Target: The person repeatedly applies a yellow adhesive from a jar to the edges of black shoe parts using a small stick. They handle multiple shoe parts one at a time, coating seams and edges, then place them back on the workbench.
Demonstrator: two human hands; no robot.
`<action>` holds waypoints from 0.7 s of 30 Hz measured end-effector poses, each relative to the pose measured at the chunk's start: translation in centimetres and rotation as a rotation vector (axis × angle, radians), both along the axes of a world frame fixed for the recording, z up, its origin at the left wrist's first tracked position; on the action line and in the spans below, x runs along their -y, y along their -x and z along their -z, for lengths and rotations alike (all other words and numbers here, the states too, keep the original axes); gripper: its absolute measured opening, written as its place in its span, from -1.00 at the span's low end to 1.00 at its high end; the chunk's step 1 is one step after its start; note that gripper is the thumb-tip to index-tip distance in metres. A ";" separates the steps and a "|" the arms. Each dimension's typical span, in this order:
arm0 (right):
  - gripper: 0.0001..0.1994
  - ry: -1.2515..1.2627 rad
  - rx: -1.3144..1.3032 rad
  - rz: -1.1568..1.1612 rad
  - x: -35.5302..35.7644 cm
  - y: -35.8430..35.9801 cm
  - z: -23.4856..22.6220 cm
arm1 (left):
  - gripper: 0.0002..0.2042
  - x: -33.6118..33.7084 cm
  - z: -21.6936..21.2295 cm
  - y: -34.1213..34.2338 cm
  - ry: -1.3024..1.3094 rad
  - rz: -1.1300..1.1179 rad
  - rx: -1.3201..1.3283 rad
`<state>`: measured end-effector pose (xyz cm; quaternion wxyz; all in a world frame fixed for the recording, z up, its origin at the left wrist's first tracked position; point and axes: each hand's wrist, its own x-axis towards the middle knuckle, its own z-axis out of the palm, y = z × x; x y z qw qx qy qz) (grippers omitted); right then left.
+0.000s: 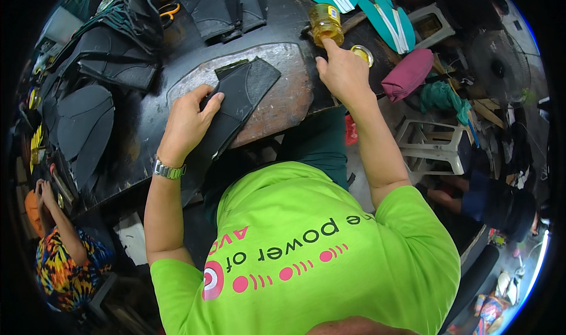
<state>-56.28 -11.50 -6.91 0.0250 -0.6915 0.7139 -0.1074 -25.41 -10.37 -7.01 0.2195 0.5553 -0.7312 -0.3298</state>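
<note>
My left hand (190, 121) grips a black shoe upper piece (239, 96) by its left edge, thumb on top. The piece lies slanted over the worn, pale work board (292, 78), its lower end past the table edge. Under its far edge a dark strip shows. My right hand (348, 74) reaches to a glass jar (325, 22) of yellowish paste, which is tipped toward me. The index finger points into the jar's mouth and its tip is hidden; the thumb stands apart, and the other fingers are curled partly out of sight. The jar's round lid (362, 55) lies beside that hand.
Stacked black upper pieces (118, 46) and a loose black pile (85, 126) cover the table's left. More black pieces (223, 8), orange-handled scissors (170, 14) and teal cut pieces (386, 20) lie farther back. A maroon roll (408, 74) and plastic stools (433, 146) are right. Another person sits lower left.
</note>
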 end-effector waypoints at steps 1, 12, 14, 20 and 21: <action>-0.69 -0.019 -0.007 0.011 -0.3 -0.2 -0.1 | -0.69 -0.1 -0.1 -0.1 -0.025 0.000 -0.043; -0.76 0.216 0.700 -0.423 -3.3 -4.7 1.0 | -0.68 -0.8 -0.3 0.5 0.080 -0.032 0.181; -0.74 0.355 0.610 -0.515 -2.2 -5.9 2.2 | -0.67 -0.7 -0.3 0.5 0.080 -0.019 0.191; -0.68 0.329 0.358 -0.511 -0.6 -7.4 3.7 | -0.67 -0.8 -0.4 0.4 0.068 -0.028 0.178; -0.66 0.322 0.329 -0.507 -0.5 -7.5 3.7 | -0.67 -0.8 -0.3 0.4 0.070 -0.030 0.175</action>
